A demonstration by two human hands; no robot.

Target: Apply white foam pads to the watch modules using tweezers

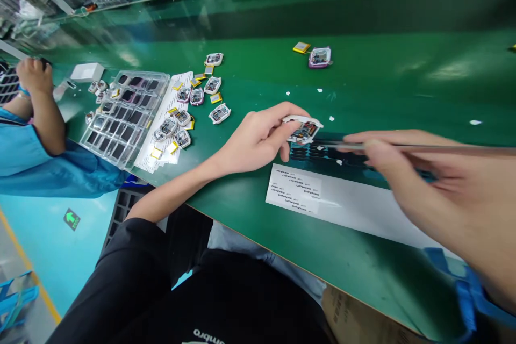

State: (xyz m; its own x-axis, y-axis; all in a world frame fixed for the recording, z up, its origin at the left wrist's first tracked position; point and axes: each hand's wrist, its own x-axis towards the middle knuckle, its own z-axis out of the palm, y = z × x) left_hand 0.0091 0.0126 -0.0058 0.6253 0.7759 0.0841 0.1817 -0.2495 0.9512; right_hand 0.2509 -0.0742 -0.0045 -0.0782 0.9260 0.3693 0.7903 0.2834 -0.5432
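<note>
My left hand (260, 137) pinches a small white-framed electronic module (303, 129) with an exposed circuit board, held just above the green bench. My right hand (427, 180), blurred by motion, grips thin metal tweezers (403, 146) whose tip points left toward the module. Under both hands lies a dark sheet of small black pads (322, 153), with a white label strip (322, 196) in front of it.
Several similar modules (189, 110) and yellow parts lie on white paper to the left, beside a clear tray (124, 115) of dark squares. One purple-edged module (320, 57) sits far back. A co-worker's arm (40, 102) in a blue sleeve rests at far left.
</note>
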